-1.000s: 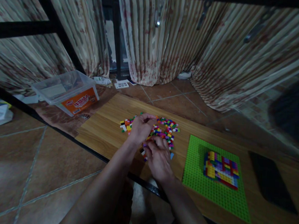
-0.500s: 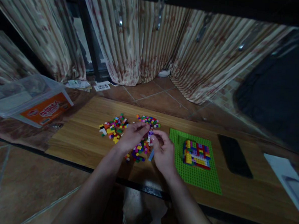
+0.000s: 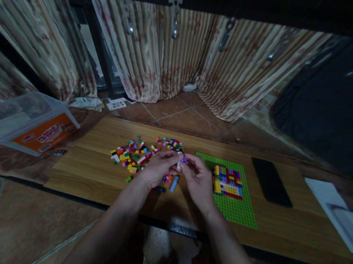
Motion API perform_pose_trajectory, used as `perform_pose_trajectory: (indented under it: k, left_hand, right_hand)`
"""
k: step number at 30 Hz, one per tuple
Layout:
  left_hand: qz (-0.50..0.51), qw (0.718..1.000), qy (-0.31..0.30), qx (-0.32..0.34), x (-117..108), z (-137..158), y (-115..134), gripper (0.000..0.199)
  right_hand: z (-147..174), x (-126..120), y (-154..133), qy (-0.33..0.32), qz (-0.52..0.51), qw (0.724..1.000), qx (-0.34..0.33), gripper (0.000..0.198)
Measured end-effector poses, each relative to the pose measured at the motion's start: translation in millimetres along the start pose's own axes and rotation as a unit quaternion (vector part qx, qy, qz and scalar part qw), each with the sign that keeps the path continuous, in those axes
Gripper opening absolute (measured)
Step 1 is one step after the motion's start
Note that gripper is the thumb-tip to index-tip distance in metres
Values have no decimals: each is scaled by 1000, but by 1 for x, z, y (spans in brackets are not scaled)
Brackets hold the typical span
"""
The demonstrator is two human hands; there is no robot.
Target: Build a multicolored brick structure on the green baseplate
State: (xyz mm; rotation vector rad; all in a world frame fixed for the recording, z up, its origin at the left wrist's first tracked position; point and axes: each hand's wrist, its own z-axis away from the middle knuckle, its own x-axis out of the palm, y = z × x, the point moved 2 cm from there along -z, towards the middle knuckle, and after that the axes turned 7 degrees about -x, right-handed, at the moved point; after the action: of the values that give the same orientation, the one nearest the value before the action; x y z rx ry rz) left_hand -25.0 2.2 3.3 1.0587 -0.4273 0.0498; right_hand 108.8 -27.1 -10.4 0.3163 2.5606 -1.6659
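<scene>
Between my two hands, above the wooden table, is a small group of toy bricks point(image 3: 183, 160), purple and white. My left hand point(image 3: 160, 166) pinches it from the left with thumb and fingertips. From the other side, my right hand point(image 3: 198, 176) grips it between thumb and fingers. Loose coloured bricks point(image 3: 133, 157) lie spread under and to the left of my hands, some hidden by them. A long blue brick point(image 3: 174, 184) lies just below the hands. Right of my right hand, a block of joined bricks point(image 3: 229, 182) sits on a green baseplate point(image 3: 234, 215).
A black phone-like slab point(image 3: 271, 181) lies right of the baseplate, with white paper point(image 3: 327, 201) beyond it. At the far left stands a clear plastic box point(image 3: 36, 119) with an orange label. Striped curtains point(image 3: 184, 56) hang behind the wooden table point(image 3: 81, 174).
My left hand has moved right and down, closing in on the bricks held at my right fingertips. The purple brick is turned slightly. The whole view has shifted a little.
</scene>
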Motion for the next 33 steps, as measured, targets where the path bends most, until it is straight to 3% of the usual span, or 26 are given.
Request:
perform_pose_trajectory:
  k: [11,15,21,30,33]
  left_hand:
    - [-27,999,3,42,4,-5,0,38]
    - [-126,989,29,74,-3,-8,0,35]
    - [-414,886,107,179,-13,-7,7,23]
    - [-622,741,167,191,-4,3,8,15]
    - [-656,706,185,189,-5,1,7,18]
  right_hand:
    - [-2,1,-4,32,-121,990,73,15]
    - [-4,-5,-1,62,-184,973,127,20]
    - [-7,-34,-1,95,-221,960,142,23]
    - [-3,-96,-2,143,-169,967,123,24]
    - [0,-114,0,165,-112,973,117,28]
